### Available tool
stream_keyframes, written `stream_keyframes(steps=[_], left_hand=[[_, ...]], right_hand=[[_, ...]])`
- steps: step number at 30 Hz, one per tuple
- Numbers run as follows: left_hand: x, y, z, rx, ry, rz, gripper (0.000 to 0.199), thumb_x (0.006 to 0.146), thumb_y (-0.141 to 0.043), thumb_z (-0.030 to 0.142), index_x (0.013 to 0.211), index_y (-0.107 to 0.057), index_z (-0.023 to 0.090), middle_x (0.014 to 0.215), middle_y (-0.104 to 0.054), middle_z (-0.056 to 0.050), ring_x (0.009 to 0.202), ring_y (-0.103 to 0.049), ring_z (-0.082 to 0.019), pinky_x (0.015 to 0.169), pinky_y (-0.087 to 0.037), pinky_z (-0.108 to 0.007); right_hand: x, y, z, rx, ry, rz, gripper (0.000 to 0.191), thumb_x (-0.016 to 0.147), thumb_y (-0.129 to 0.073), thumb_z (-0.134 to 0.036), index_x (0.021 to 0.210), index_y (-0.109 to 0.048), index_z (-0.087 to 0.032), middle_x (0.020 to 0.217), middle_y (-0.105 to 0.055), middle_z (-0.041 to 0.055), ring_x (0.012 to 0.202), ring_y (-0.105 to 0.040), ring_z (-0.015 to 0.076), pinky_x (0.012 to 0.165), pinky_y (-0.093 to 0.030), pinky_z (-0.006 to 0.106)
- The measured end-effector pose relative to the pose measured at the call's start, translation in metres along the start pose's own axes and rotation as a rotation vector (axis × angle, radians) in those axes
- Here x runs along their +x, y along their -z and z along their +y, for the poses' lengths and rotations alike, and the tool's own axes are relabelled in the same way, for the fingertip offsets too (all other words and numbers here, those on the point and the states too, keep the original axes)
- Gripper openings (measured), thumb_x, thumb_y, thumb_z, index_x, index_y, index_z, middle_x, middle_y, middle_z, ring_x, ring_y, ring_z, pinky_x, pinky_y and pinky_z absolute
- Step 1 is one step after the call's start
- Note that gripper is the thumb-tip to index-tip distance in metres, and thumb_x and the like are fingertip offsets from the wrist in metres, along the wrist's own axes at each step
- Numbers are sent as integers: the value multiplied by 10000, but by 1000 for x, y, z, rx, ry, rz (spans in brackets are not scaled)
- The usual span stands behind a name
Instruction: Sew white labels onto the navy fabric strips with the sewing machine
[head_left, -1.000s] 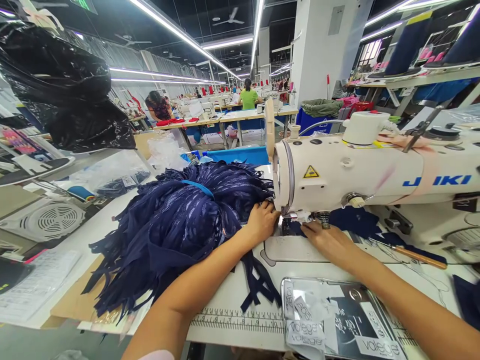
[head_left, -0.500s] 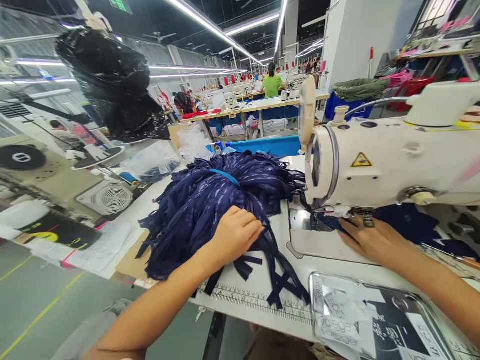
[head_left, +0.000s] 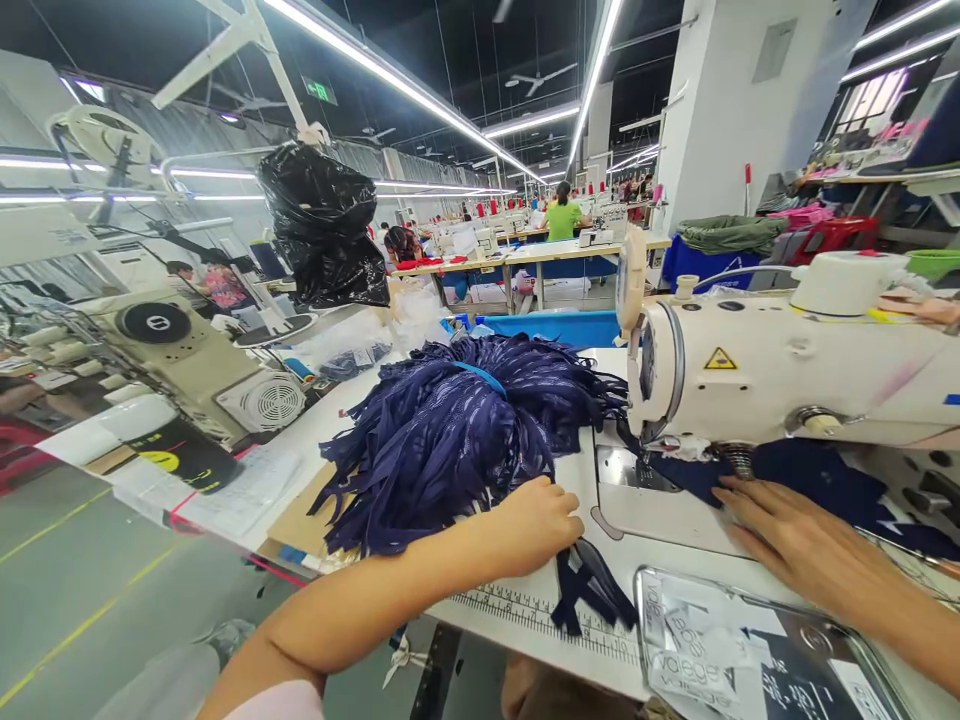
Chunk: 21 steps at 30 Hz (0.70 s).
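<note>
A large bundle of navy tape-like strips (head_left: 442, 430) lies on the sewing table, tied with a blue band (head_left: 480, 377). Over its near right side my left hand (head_left: 536, 525) is closed, with strips passing under it and their cut ends (head_left: 589, 590) lying just below. What the fingers pinch is partly hidden. My right hand (head_left: 780, 520) lies flat, fingers stretched out, on the edge of a navy fabric piece (head_left: 690, 477). That piece reaches under the head of a white sewing machine (head_left: 757, 370), next to the metal needle plate (head_left: 630, 468).
A metal tray (head_left: 645, 610) with printed labels lies at the front right. Along the table's front edge runs a printed ruler (head_left: 540, 610). Another machine (head_left: 202, 360) and a black plastic bag (head_left: 322, 220) stand left. A blue bin (head_left: 562, 327) is behind; people work farther back.
My left hand has moved right along the strips, staying closed. My right hand has shifted slightly back from the machine's needle area, along the fabric. The head view has tilted up and turned left.
</note>
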<state>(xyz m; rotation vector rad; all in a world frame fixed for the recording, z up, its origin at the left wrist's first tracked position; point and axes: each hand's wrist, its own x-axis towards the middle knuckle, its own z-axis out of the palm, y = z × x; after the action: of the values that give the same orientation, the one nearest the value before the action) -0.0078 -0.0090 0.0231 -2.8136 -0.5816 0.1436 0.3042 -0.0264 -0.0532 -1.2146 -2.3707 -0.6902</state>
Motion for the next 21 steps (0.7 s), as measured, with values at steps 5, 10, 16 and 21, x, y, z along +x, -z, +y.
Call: stream_keyframes(steps=[5,10,16,21], left_hand=[[1,14,6,60,52,248,115,768,-524,126,666,-489,167,685,-536,-24,674,-495,-165,588,-326,-309],[55,9,2,-151,152,409,146,753,-456,45,822,-536,145,806,-598,-55,783,-531,-187,699,-391,-320],[114,-36,-3,-560,190,406,244,790,-404,32,891,-591,153,868,-623,-35,786,-575,-159,732,-458,-289],[104,-42,-4,-555,105,536,195,799,-491,97,961,-590,143,896,-616,-55,831,-570,-163,741,-472,-302]], right_hand=[[-16,13,-3,142,-107,-26,239,846,-402,-235,970,-603,-197,1017,-631,125,924,-593,276,798,-503,402],[-13,42,-7,271,-254,-56,240,865,-353,-249,932,-572,-175,961,-621,100,879,-588,212,761,-491,357],[-20,73,-10,387,-322,-158,195,863,-359,-172,745,-514,-182,719,-570,40,683,-534,153,635,-423,287],[-30,83,-18,465,-342,-213,200,879,-362,-191,741,-507,-182,701,-557,32,670,-516,148,635,-405,285]])
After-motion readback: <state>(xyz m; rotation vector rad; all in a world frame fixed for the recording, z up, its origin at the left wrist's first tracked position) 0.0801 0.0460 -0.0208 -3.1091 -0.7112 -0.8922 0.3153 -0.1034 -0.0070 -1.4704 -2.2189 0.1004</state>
